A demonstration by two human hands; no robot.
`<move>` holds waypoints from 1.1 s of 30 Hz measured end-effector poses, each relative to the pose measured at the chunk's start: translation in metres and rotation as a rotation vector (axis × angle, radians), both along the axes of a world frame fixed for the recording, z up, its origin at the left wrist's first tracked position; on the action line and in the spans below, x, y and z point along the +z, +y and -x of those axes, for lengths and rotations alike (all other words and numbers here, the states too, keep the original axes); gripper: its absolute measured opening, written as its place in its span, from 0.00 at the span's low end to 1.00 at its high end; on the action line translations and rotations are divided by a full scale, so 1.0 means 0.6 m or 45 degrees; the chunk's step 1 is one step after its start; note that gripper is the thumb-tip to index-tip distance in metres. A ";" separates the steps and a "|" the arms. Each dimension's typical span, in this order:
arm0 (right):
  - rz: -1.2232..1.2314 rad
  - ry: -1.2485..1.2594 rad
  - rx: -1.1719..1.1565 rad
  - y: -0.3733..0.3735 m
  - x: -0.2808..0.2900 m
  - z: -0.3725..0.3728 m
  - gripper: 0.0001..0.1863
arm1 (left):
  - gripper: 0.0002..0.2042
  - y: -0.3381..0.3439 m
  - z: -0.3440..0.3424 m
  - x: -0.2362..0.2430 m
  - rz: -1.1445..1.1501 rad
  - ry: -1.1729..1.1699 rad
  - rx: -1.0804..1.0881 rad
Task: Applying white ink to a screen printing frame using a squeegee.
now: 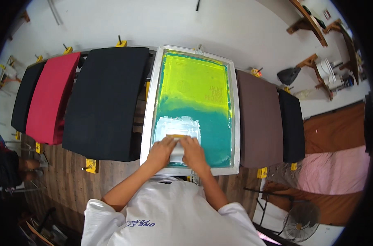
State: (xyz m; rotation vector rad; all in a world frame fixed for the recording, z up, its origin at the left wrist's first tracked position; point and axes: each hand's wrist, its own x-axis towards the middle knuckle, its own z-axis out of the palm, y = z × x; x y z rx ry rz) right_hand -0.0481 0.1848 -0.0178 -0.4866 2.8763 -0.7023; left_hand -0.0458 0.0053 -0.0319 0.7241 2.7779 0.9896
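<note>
A metal-framed printing screen (236, 123) lies flat in the middle, its mesh coated yellow-green at the far end and teal nearer me, with white ink (178, 122) in the near left part. My left hand (161, 151) and my right hand (191, 151) both grip a squeegee (176, 136) with a yellowish top edge, held over the white ink at the near end of the screen.
Shirt-covered boards flank the screen: black (102, 102), red (47, 102), brown (260, 123) and another black (292, 131). Yellow clamps (92, 165) show beneath them. A fan (299, 217) stands lower right, wooden shelves (313, 24) hang upper right, and a person's leg (30, 174) shows at left.
</note>
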 end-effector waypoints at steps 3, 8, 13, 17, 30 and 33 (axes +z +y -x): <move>0.031 -0.010 0.021 -0.005 0.016 -0.084 0.28 | 0.28 -0.002 -0.083 -0.015 0.191 0.031 -0.080; 0.004 -0.289 0.064 0.008 0.051 -0.081 0.28 | 0.23 -0.008 -0.071 0.041 0.090 -0.254 -0.211; -0.063 -0.060 0.073 0.000 0.041 0.041 0.26 | 0.18 0.004 0.040 0.014 -0.106 -0.051 0.083; 0.022 0.043 0.085 0.014 0.006 0.060 0.28 | 0.21 0.015 0.055 -0.008 -0.067 -0.019 0.062; 0.074 -0.239 0.054 0.010 0.038 -0.044 0.28 | 0.23 -0.007 -0.025 0.053 0.120 -0.335 -0.174; 0.025 -0.156 0.050 0.003 0.047 0.034 0.26 | 0.15 -0.002 0.040 0.032 0.024 -0.190 -0.028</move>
